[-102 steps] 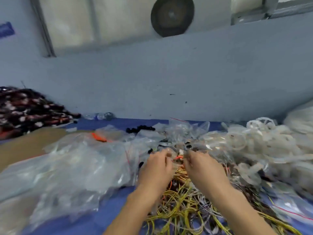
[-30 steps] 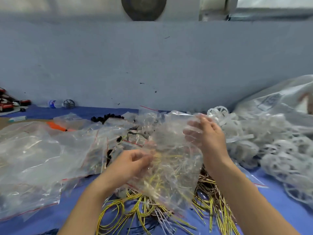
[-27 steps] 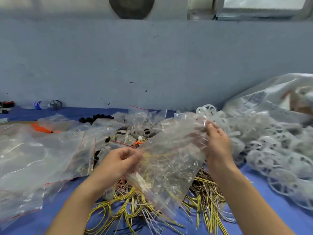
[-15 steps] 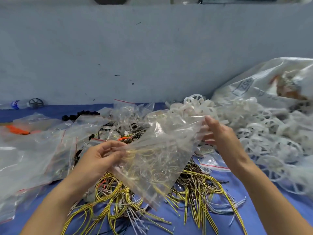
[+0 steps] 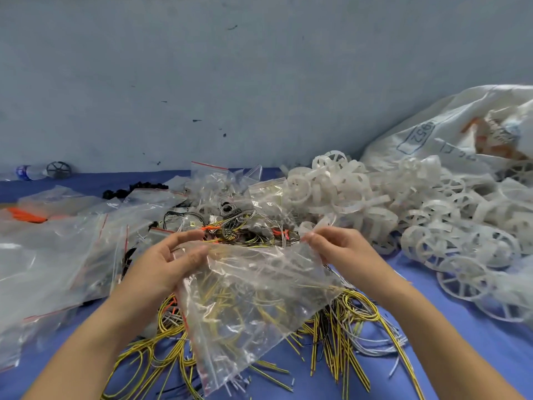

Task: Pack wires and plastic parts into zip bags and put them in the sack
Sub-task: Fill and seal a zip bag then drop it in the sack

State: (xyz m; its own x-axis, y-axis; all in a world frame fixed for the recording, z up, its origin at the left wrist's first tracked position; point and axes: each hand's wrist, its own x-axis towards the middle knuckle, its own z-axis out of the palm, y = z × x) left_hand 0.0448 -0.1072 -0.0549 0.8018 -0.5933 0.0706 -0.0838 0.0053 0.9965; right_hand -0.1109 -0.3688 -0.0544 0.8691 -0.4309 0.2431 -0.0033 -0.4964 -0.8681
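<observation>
Pinched by its top corners in left hand [image 5: 161, 267] and right hand [image 5: 343, 249]: wire-filled zip bag [image 5: 259, 307], long axis crosswise. Sack [image 5: 450, 134] beyond the right hand, nearer that one.

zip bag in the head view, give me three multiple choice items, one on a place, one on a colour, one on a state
1. Where does the white sack lie?
A) far left
B) under the hands
C) far right, by the wall

2. Which colour leads among the loose wires on the blue surface?
A) yellow
B) green
C) pink

3. How is the zip bag held?
A) lying untouched
B) pinched by both hands
C) by one hand only

Answers:
1 C, the sack lies at the right edge, behind the white plastic wheels.
2 A, yellow strands fan out below the bag.
3 B, the left hand and the right hand each pinch a top corner.
</observation>
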